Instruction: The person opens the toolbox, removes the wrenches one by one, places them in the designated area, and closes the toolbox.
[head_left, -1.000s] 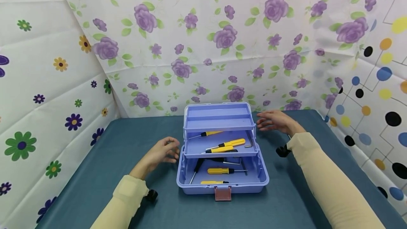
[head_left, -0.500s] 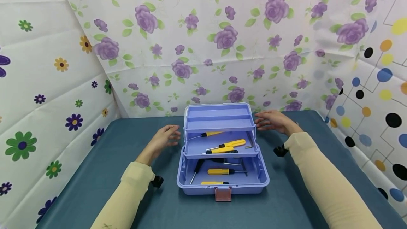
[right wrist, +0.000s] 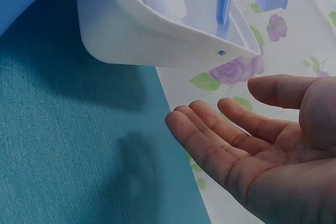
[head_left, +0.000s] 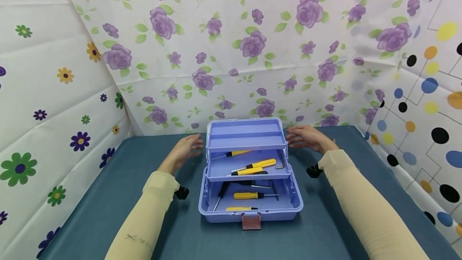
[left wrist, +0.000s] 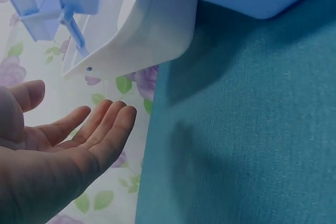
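A periwinkle toolbox [head_left: 207,216] stands open on the table, its trays stepped up toward the back and a brownish latch [head_left: 251,222] at the front. Beyond the trays, the whitish lid [left wrist: 152,35] hangs back in the left wrist view. My left hand [head_left: 183,150] is just off the box's left rear side, fingers loosely extended and holding nothing. On the opposite side my right hand [head_left: 308,137] is beside the upper tray, palm toward it, fingers relaxed. Both wrist views show a gap between fingers and lid. Yellow-handled screwdrivers [head_left: 246,196] and hex keys [head_left: 279,167] lie inside.
A blue-green cloth [head_left: 159,228] covers the table. Flower-patterned sheets [head_left: 231,51] hang behind and at the left, and a dotted sheet [head_left: 438,135] hangs at the right. A dark-handled tool [head_left: 223,189] lies in the box's lower compartment.
My left hand has moved up and away along the toolbox's left side to its rear. The right hand has shifted only slightly. Toolbox and tools stay in place; the head view shifts a little.
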A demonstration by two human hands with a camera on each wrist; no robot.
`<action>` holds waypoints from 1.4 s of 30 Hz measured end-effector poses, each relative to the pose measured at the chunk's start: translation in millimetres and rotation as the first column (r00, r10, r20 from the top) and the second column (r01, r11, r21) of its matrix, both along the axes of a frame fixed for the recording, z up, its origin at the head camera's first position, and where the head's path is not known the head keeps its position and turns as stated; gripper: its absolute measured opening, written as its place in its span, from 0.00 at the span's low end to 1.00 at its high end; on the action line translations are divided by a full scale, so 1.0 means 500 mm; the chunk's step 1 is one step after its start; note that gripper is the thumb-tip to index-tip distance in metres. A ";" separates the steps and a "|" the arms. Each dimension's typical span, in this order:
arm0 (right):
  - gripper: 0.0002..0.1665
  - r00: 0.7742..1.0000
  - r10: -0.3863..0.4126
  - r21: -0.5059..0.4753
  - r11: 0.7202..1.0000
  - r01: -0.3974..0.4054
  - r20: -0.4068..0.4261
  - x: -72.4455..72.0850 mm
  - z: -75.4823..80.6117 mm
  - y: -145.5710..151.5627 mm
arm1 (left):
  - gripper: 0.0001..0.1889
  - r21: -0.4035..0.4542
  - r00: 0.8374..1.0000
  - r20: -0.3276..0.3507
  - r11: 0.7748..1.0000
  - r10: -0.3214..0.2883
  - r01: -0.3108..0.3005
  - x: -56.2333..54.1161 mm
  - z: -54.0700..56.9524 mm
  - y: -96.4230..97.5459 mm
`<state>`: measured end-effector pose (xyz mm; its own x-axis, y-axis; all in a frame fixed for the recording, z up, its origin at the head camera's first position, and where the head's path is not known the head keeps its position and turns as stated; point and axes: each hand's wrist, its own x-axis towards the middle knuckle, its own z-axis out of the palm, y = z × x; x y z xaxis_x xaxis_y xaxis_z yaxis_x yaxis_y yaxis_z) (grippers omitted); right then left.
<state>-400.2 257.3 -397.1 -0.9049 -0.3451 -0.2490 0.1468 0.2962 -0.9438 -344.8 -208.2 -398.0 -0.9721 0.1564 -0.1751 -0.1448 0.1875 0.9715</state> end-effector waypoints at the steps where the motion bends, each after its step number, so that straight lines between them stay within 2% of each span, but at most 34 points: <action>1: 0.35 1.000 -0.001 -0.001 1.000 0.001 0.001 -0.001 0.000 -0.002 | 0.32 0.005 1.000 0.008 1.000 0.006 -0.006 -0.003 -0.001 -0.001; 15: 0.33 0.999 -0.018 0.010 1.000 0.018 0.028 -0.011 0.000 -0.025 | 0.34 0.029 0.999 0.037 1.000 0.004 -0.005 -0.027 -0.010 0.001; 22: 0.35 0.998 -0.042 0.016 0.999 0.041 0.049 -0.025 -0.007 -0.033 | 0.36 0.031 0.998 0.062 1.000 -0.006 0.004 -0.034 -0.012 0.002; 28: 0.35 0.996 -0.059 0.013 0.998 0.058 0.067 -0.033 -0.013 -0.039 | 0.32 0.034 0.997 0.077 0.999 -0.005 0.003 -0.043 -0.018 0.011; 37: 0.35 0.997 -0.037 0.010 0.999 0.036 0.068 -0.040 -0.016 -0.042 | 0.30 0.042 0.997 0.076 0.999 -0.028 0.025 -0.052 -0.014 0.025; 42: 0.33 0.999 -0.018 0.014 1.000 0.018 0.036 -0.041 -0.011 -0.043 | 0.29 0.046 0.997 0.074 0.999 -0.020 0.017 -0.052 -0.010 0.029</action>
